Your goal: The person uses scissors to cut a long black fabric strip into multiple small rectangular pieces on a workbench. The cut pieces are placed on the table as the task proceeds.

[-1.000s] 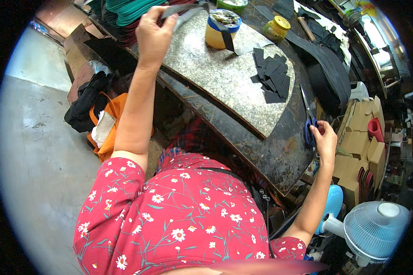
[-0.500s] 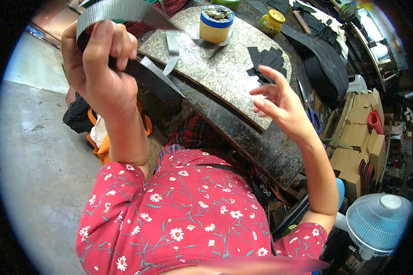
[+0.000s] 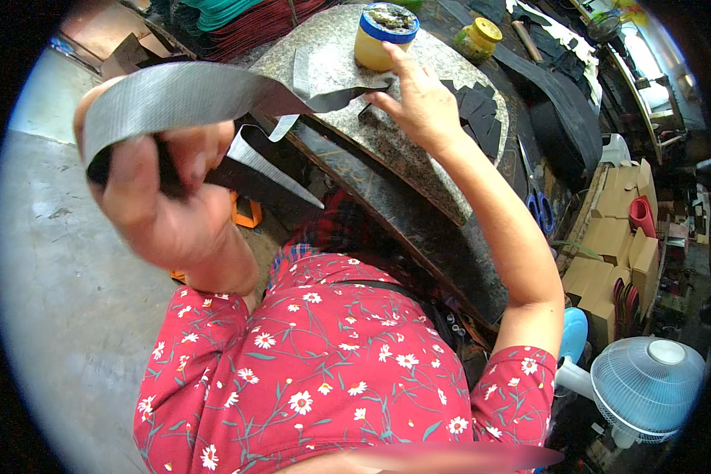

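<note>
My left hand point(image 3: 162, 209), raised at the left, is closed on a grey ribbed strap point(image 3: 189, 93). The strap loops over the knuckles, and its dark twisted end reaches right across the table. More of it hangs below the hand in folds. My right hand point(image 3: 423, 103) is stretched over the speckled round-edged board point(image 3: 340, 130), thumb and forefinger apart on either side of the strap's far end. Whether they touch it is unclear. The forefinger is right by a yellow tub point(image 3: 375, 52) with a blue rim and dark residue on top.
Black cut pieces point(image 3: 482, 118) lie on the board beside my right wrist. Farther right are a yellow jar point(image 3: 479, 38), a wide black roll point(image 3: 565, 134) and blue-handled scissors point(image 3: 539, 207). Red cords point(image 3: 253, 39) are heaped at the back. A fan point(image 3: 648, 387) stands at lower right.
My right hand has moved left and away from me, from above the black pieces to the strap's end by the tub. My left hand has come lower and nearer, with the strap still in it.
</note>
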{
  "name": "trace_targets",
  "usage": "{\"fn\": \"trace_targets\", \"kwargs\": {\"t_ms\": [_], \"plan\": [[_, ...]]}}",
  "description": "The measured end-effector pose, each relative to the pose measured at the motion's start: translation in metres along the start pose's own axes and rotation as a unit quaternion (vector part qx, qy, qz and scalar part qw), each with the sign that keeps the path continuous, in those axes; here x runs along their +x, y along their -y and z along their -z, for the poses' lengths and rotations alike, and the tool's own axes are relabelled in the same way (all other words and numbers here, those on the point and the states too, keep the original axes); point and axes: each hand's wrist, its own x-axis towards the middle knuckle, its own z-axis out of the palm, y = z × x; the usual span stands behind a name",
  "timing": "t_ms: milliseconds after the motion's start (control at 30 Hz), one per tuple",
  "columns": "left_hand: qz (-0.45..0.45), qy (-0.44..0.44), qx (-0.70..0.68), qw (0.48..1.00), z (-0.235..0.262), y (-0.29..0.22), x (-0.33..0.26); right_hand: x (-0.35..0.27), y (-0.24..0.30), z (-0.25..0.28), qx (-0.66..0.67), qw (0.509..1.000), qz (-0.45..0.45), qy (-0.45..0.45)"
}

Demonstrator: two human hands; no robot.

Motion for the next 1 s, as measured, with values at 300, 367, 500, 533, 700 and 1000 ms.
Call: {"fn": "trace_targets", "kwargs": {"t_ms": [300,367,500,533,700,1000], "plan": [[-0.043,0.014,-0.083,0.996,0.041,-0.026,0.010,-0.014,-0.018,-0.007,0.088,0.995,0.044,-0.033],[-0.037,0.009,-0.149,0.988,0.050,-0.030,0.011,-0.016,-0.030,0.009,0.064,0.996,0.047,-0.037],[-0.026,0.056,-0.120,0.991,0.056,-0.024,0.010,-0.022,-0.035,0.032,0.077,0.995,0.048,-0.033],[-0.009,-0.008,-0.134,0.991,0.054,-0.024,0.007,-0.026,-0.029,0.031,0.091,0.992,0.084,-0.013],[-0.070,-0.064,-0.093,0.991,0.042,-0.028,0.011,-0.042,-0.001,0.001,0.042,0.980,0.188,0.050],[0.076,0.052,-0.018,0.996,0.030,-0.026,0.009,-0.025,-0.046,0.045,-0.004,0.998,0.038,-0.046]]}}
